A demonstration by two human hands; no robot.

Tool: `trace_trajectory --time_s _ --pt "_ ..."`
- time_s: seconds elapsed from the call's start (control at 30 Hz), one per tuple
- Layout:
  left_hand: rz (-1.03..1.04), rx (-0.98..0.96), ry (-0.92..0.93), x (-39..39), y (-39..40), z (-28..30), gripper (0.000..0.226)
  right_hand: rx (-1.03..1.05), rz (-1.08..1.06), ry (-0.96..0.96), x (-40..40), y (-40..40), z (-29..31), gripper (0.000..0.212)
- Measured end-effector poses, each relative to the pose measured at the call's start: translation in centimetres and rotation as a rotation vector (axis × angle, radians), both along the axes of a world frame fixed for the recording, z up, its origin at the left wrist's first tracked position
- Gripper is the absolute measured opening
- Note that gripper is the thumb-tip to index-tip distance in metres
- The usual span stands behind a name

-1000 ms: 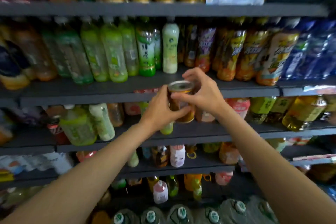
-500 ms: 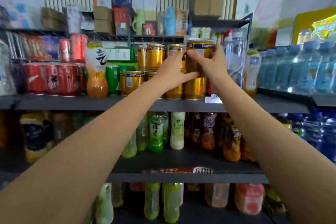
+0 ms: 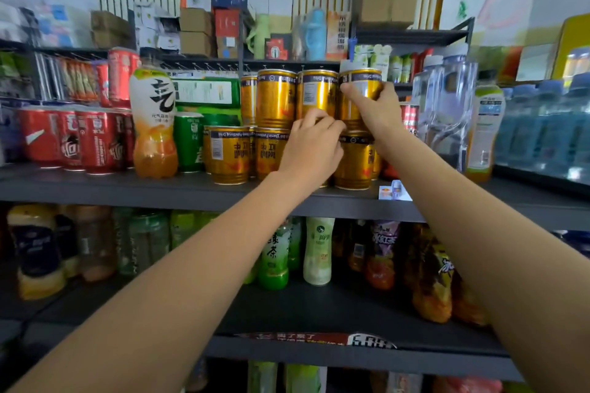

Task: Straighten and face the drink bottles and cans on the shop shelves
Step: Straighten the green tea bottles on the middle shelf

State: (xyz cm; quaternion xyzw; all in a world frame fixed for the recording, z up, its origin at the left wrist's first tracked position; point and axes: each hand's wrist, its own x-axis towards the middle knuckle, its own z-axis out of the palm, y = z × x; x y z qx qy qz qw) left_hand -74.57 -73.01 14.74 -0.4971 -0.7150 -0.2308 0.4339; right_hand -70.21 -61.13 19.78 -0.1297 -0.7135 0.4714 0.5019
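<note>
Gold energy-drink cans stand stacked in two layers on the top shelf (image 3: 127,191). My right hand (image 3: 376,108) grips the rightmost upper gold can (image 3: 360,89), thumb across its front, and the can sits on a lower gold can (image 3: 352,163). My left hand (image 3: 311,147) has its fingers curled against the foot of the neighbouring upper gold can (image 3: 316,96), covering the lower can beneath it. Two more lower gold cans (image 3: 228,153) stand to the left, their labels upside down.
Red cola cans (image 3: 95,140), an orange drink bottle (image 3: 155,124) and a green can (image 3: 188,140) fill the shelf's left. Clear water bottles (image 3: 443,105) and a tea bottle (image 3: 483,131) stand right. Green and orange bottles (image 3: 274,258) line the lower shelf.
The gold can, held lower in front of the shelves a second ago, now stands at the right end of the upper row. My left hand has dropped to the neighbouring can's foot.
</note>
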Motion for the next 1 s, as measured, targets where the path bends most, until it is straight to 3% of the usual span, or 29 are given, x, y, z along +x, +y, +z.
trace_trajectory --time_s 0.13,0.27,0.33,0.47,0.53,0.67,0.8,0.9,1.0 --pt "-0.022 0.049 0.009 0.1 0.2 -0.2 0.032 0.044 -0.028 -0.01 -0.6 0.0 -0.7 0.086" --pt "-0.002 -0.031 0.027 0.0 -0.4 -1.2 0.038 0.03 0.005 -0.036 -0.2 -0.3 -1.0 0.09" --pt "-0.029 0.007 0.014 0.3 -1.4 -2.1 0.039 0.053 -0.088 -0.009 0.4 -1.3 -1.6 0.089" --pt "-0.09 0.215 -0.097 1.5 -4.5 -5.4 0.034 0.335 -0.309 0.261 2.7 -5.8 -5.4 0.043" --pt "-0.087 0.258 -0.142 1.8 -6.2 -7.7 0.032 0.422 -0.355 0.309 3.8 -8.4 -7.7 0.033" --pt "-0.115 0.287 -0.214 2.5 -9.9 -13.1 0.029 0.406 -0.31 0.343 5.4 -11.7 -13.4 0.022" --pt "-0.141 0.131 -0.346 3.1 -13.6 -23.1 0.027 0.386 -0.217 0.12 7.1 -14.5 -24.1 0.014" --pt "-0.04 -0.007 -0.493 2.4 -15.5 -30.5 0.022 0.234 -0.253 -0.124 8.0 -15.0 -32.9 0.011" --pt "0.025 -0.102 -0.66 1.9 -16.0 -34.3 0.017 0.066 -0.235 -0.46 7.8 -14.2 -39.0 0.009"
